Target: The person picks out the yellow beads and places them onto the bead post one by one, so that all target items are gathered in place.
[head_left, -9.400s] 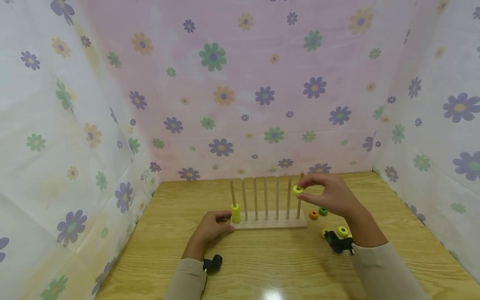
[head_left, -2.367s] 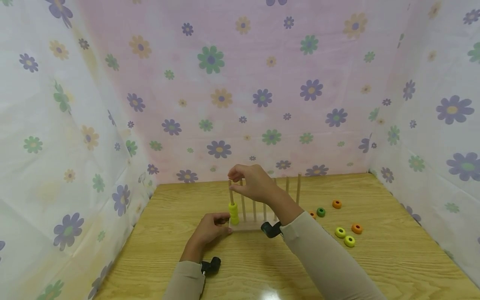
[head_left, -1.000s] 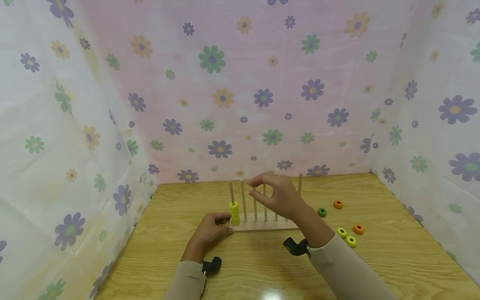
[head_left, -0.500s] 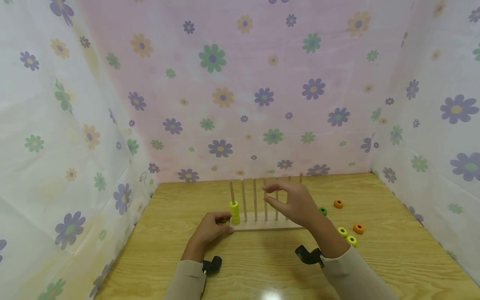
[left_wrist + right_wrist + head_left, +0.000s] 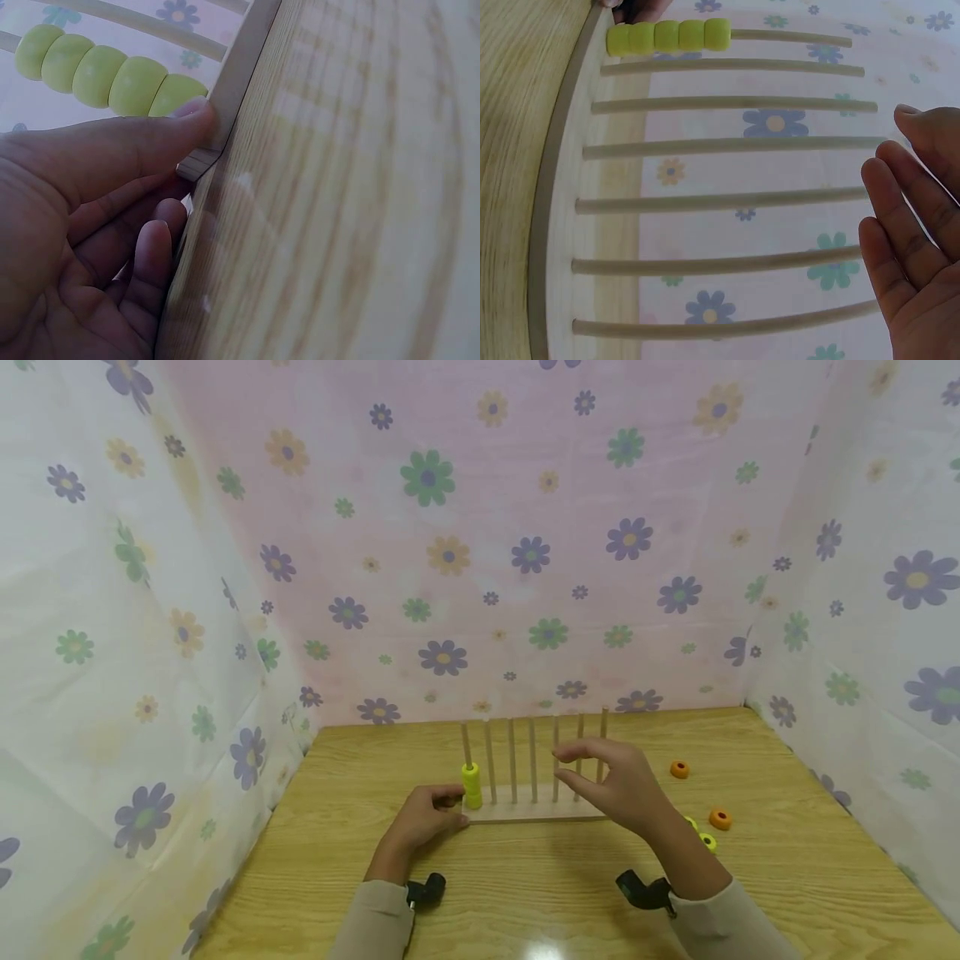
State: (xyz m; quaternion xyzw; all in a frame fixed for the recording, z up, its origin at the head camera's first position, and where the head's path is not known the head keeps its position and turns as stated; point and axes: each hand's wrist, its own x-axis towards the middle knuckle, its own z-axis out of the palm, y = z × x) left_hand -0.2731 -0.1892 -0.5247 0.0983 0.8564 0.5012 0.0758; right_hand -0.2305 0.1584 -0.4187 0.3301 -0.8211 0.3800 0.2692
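A wooden peg rack (image 5: 536, 812) with a row of upright pegs stands on the table. Several yellow beads (image 5: 471, 787) are stacked on its leftmost peg; the right wrist view shows the same yellow beads (image 5: 667, 36) packed against the base. My left hand (image 5: 422, 821) grips the left end of the base, and in the left wrist view its thumb (image 5: 142, 150) lies on the base's edge. My right hand (image 5: 618, 783) is in front of the right-hand pegs, thumb and fingers apart, holding nothing. In the right wrist view the right hand (image 5: 922, 240) is beside the peg tips.
On the table (image 5: 540, 893) to the right lie an orange bead (image 5: 679, 769), a second orange bead (image 5: 721, 819) and a yellow bead (image 5: 707, 842). Another yellow bead is partly hidden by the right wrist. Flower-patterned cloth (image 5: 480, 543) encloses the back and sides.
Earlier my right hand held a yellow bead by the right pegs, then was over the leftmost peg, whose stack has grown. Since then it has moved right and down, empty. The left hand stays put.
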